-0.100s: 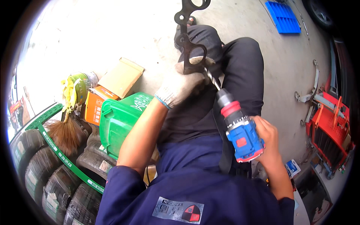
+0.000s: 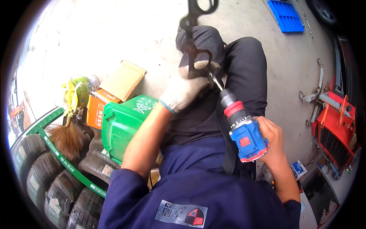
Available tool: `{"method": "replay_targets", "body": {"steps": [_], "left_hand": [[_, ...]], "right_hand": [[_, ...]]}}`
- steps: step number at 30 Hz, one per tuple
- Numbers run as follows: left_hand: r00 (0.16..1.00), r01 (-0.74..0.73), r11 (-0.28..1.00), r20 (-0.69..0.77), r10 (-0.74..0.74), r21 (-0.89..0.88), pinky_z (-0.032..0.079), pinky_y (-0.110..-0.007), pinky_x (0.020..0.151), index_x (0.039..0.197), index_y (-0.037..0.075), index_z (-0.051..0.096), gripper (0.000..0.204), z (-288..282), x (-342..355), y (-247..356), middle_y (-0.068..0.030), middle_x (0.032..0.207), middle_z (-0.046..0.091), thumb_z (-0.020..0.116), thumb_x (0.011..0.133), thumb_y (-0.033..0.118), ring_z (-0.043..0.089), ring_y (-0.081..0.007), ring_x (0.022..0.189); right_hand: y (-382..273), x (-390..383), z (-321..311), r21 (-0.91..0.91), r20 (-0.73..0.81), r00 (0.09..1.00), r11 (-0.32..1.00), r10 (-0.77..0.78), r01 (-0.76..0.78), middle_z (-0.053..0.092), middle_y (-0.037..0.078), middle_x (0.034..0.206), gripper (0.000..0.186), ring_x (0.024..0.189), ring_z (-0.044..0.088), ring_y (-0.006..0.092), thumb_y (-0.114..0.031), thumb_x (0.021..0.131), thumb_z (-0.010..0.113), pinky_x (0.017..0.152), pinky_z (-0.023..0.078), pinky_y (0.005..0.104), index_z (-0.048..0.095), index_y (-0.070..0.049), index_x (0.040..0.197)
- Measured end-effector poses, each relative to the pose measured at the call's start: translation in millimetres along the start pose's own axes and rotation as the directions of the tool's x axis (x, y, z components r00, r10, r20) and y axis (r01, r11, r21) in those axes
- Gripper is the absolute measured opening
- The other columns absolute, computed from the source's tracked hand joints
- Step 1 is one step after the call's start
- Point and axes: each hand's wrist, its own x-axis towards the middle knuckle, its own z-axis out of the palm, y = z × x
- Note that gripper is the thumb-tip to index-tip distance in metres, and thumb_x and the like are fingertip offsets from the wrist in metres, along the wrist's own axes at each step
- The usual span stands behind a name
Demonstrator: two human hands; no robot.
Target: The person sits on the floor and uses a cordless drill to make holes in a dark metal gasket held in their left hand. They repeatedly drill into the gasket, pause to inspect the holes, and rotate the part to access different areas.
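My left hand (image 2: 187, 88), in a whitish knit glove, is closed round the lower end of a dark flat plate (image 2: 190, 47) with large rounded openings and small holes. The plate stands up over my thighs, its top cut off by the upper edge. My bare right hand (image 2: 271, 138) grips a blue and red cordless drill (image 2: 246, 139). A spiral drill bit (image 2: 216, 81) runs from its black chuck to the plate's lower corner beside my gloved fingers. Whether the tip is inside the metal I cannot tell. The fingers on the drill's handle are mostly hidden.
At left are a green bin (image 2: 122, 126), a flattened cardboard box (image 2: 122, 80), an orange box (image 2: 95, 111), a broom (image 2: 65, 139) and wrapped tyres (image 2: 63, 191) behind a green rail (image 2: 66, 164). A blue tray (image 2: 286, 17) lies far right; red equipment (image 2: 337, 133) stands at right.
The plate has swung slightly to the right and looks blurred. The drill has shifted a little up and left, with its bit still at the plate's lower corner.
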Motion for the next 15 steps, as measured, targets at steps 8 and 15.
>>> {"method": "replay_targets", "body": {"steps": [8,15], "left_hand": [[0.999,0.020,0.979,0.048,-0.011,-0.201,0.051,-0.024,0.064,0.118,0.004,0.074,0.034,12.1,1.7,-7.5,-0.0037,0.091,0.074,0.059,0.087,0.003,0.064,-0.0092,0.072],[0.999,0.037,0.996,0.032,-0.034,-0.087,0.053,-0.027,0.065,0.129,0.002,0.069,0.045,11.5,1.7,-5.1,-0.0067,0.095,0.073,0.059,0.086,-0.007,0.065,-0.0125,0.072]], "right_hand": [[-0.4,-10.9,-12.8,-0.043,0.023,0.999,0.998,0.046,-0.045,0.068,0.012,0.087,0.046,0.081,0.069,0.0353,-0.023,0.065,0.086,0.070,0.054,0.0409,0.063,-0.005,0.101],[4.4,-3.1,-2.9,-0.114,-0.025,1.000,0.993,-0.012,0.009,0.067,0.012,0.085,0.046,0.078,0.068,0.0351,-0.023,0.064,0.085,0.068,0.054,0.0412,0.063,-0.005,0.100]]}}
